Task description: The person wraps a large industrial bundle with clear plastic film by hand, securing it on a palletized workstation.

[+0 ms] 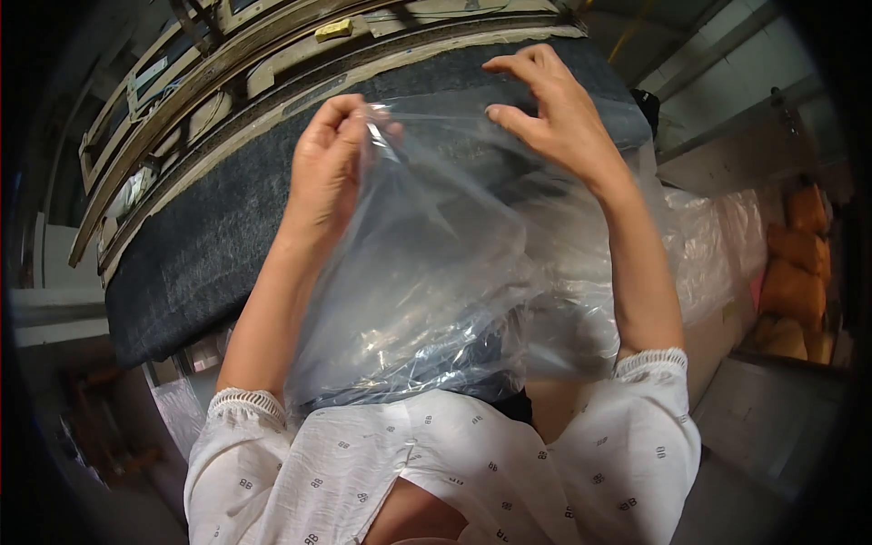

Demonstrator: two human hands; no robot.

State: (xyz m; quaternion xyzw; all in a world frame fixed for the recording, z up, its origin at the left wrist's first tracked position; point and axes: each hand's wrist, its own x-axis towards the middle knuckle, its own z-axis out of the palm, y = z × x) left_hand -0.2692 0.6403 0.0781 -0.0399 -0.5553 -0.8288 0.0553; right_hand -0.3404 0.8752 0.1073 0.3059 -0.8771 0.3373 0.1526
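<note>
A large clear plastic bag [436, 245] hangs from my left hand [331, 154] down toward my waist. The fingers of that hand are pinched on its upper edge. Dark folded cloth [427, 368] shows through the plastic near my body; I cannot tell whether it lies inside the bag or behind it. My right hand [554, 113] is raised at the upper right, thumb and fingers apart, with nothing gripped. Beneath it the plastic stretches across toward the right.
A black cloth-covered table [209, 245] runs across in front of me. Beyond it stands a wooden and metal frame [173, 109] with a small yellow block [333, 30]. More clear plastic [713, 245] lies to the right, near orange bundles [799, 272].
</note>
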